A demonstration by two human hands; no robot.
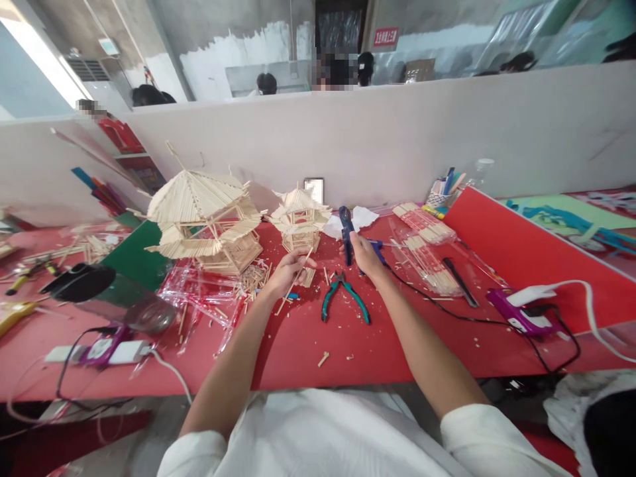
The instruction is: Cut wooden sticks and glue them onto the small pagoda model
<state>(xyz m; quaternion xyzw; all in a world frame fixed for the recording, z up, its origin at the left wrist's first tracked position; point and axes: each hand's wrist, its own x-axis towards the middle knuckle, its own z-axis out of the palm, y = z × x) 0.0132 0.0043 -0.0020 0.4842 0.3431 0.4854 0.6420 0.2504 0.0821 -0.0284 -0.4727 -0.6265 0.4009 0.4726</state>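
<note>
My left hand [291,273] is closed on a thin wooden stick [287,295], held at a slant above the red table [298,358]. In my right hand [366,254] is a dark blue hand tool [346,228], standing nearly upright; its exact kind is unclear. A blue glue gun [378,249] with a black cord lies right beside that hand, partly hidden. Between my forearms rest green-handled pliers [342,298], jaws pointing away from me. Just beyond my left hand stands a small pavilion model [298,218] made of sticks, with a larger pavilion model [203,222] to its left.
Packs of sticks [424,245] and a black knife-like tool [460,281] lie at right, near a red board [536,258]. Left are a clear jug [114,298], crumpled plastic wrap [203,298] and a power strip [102,351]. A low partition [397,139] runs behind; people sit beyond.
</note>
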